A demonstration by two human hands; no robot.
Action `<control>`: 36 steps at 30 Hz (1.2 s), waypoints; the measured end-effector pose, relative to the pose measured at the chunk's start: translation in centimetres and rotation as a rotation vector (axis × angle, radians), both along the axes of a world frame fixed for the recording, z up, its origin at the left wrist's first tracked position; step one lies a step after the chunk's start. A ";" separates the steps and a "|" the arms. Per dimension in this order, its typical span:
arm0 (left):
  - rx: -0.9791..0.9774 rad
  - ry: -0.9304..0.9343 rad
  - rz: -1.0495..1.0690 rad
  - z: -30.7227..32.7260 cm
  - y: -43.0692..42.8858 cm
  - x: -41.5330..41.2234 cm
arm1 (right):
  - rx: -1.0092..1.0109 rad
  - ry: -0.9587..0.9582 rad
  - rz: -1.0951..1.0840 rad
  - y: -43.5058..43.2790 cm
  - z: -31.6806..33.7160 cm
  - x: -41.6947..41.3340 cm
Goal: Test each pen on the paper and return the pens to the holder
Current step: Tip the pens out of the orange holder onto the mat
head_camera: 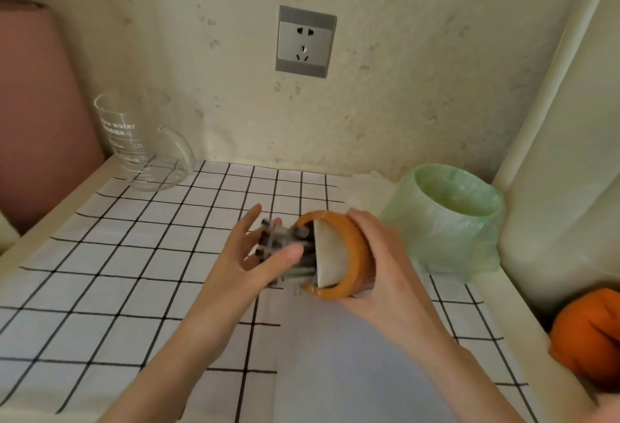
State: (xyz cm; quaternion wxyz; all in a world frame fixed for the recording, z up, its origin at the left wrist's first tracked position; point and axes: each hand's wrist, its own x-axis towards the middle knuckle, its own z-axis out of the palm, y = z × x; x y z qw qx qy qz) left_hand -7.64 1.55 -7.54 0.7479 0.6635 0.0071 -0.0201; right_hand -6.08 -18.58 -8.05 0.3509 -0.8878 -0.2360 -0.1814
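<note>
Head view. The right hand gripped the orange round pen holder from its right side, fingers curled round the body. The holder was tipped on its side above the table w/ its mouth facing left; a white inner surface showed inside the rim. A bundle of grey pens stuck out of the mouth, lower ends inside the holder. The left hand clasped the bundle's free end, thumb in front and fingers behind, loosely curled round it. Blur hid individual pens, so their no. could not be told. Below both hands lay the white paper sheet, flat on the black-gridded white tablecloth. Rear left: clear glass measuring jug w/ handle, upright at the cloth's corner, near a pink cushion. Right: round bin lined w/ a pale green plastic bag, just beside the right hand. Wall behind: grey socket plate. Far right: orange fabric lump, well apart from the holder.
</note>
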 end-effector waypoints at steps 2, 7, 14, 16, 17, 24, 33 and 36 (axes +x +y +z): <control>0.002 0.036 -0.003 0.0 0.0 -0.2 | -0.195 -0.090 -0.001 -0.1 -1.0 0.4; 0.123 -0.008 0.123 -0.9 0.1 -0.5 | -0.385 -0.199 -0.007 0.5 -1.3 0.9; 0.141 -0.071 0.281 -0.9 1.5 -0.5 | -0.380 -0.171 -0.073 0.0 -0.9 1.9; 0.122 -0.024 0.299 -1.2 1.9 -0.6 | -0.401 -0.171 -0.090 -0.3 -1.0 2.1; 0.152 -0.006 0.299 -1.4 2.1 -0.7 | -0.417 -0.174 -0.091 -0.4 -1.0 2.1; 0.695 -0.170 0.108 -2.3 1.3 -1.6 | -0.619 -0.272 0.012 0.0 -0.8 1.8; 0.893 -0.241 -0.008 -4.1 0.9 -1.2 | -0.597 -0.283 0.039 0.4 -0.9 1.8; 0.884 -0.234 -0.060 -3.7 1.3 -1.3 | -0.557 -0.254 0.003 -0.3 -0.8 2.3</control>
